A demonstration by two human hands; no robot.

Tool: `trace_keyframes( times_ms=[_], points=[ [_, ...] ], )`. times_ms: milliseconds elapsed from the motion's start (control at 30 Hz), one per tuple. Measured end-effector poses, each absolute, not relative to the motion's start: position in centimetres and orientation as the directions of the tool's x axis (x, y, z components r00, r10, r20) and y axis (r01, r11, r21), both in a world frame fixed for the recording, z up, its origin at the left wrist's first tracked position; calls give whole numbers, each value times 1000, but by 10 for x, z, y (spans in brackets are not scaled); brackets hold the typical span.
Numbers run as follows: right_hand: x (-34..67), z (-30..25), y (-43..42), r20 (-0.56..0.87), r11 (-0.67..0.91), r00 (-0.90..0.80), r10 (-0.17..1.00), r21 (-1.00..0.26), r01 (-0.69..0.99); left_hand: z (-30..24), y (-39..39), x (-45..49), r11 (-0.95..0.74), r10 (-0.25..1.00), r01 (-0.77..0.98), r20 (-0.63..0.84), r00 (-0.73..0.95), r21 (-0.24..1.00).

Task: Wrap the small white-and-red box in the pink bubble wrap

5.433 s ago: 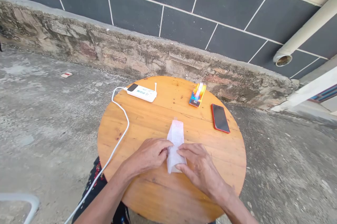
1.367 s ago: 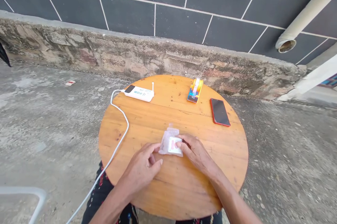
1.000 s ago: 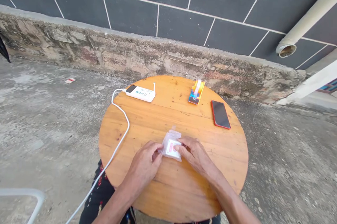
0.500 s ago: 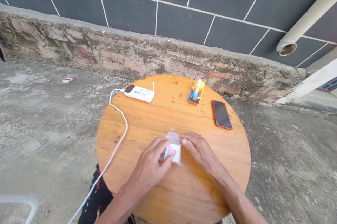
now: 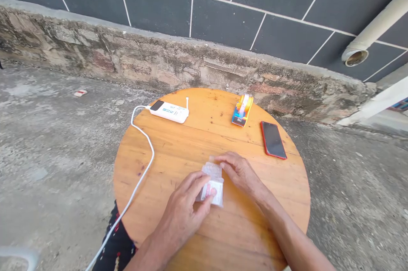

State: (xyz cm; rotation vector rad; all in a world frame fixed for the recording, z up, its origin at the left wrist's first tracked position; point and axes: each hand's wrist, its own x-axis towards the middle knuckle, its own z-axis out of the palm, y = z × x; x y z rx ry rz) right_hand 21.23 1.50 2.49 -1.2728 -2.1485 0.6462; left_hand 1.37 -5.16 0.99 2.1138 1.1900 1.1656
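Observation:
A small clear plastic packet point(image 5: 216, 200) with a white and pink insert lies on the round wooden table point(image 5: 172, 148). My left hand point(image 5: 186, 203) grips it from the left, with thumb and fingertips pressed on its face. The packet's clear top flap point(image 5: 212, 170) is folded out away from me. At the upper edge of that flap, my right hand point(image 5: 240, 175) has its fingers curled together, with the fingertips on a small clear tab. Exactly how the right thumb and index finger meet the tab is blurred.
A white power bank point(image 5: 170, 111) with a white cable point(image 5: 152, 152) lies at the back left. A yellow and blue tape dispenser point(image 5: 242, 111) stands at the back right, and a red-edged phone point(image 5: 273, 139) lies beside it. A stone-based wall point(image 5: 153, 60) runs behind the table.
My right fingertips have moved from the flap's right side to the tab at its top. My left hand keeps its hold on the packet. The view has shifted slightly.

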Motion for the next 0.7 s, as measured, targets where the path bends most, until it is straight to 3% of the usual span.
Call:
trace_keyframes(
  times_ms=[133, 367, 700],
  points=[
    [212, 34, 31, 89, 303, -313, 946, -593, 746, 9, -51, 14, -516, 856, 477, 442, 268, 712],
    [206, 49, 26, 15, 322, -381, 924, -566, 759, 10, -50, 14, -517, 856, 476, 437, 277, 712],
    [206, 42, 19, 172, 526, -561, 810, -637, 564, 11, -54, 12, -533, 845, 496, 460, 272, 685]
  ],
)
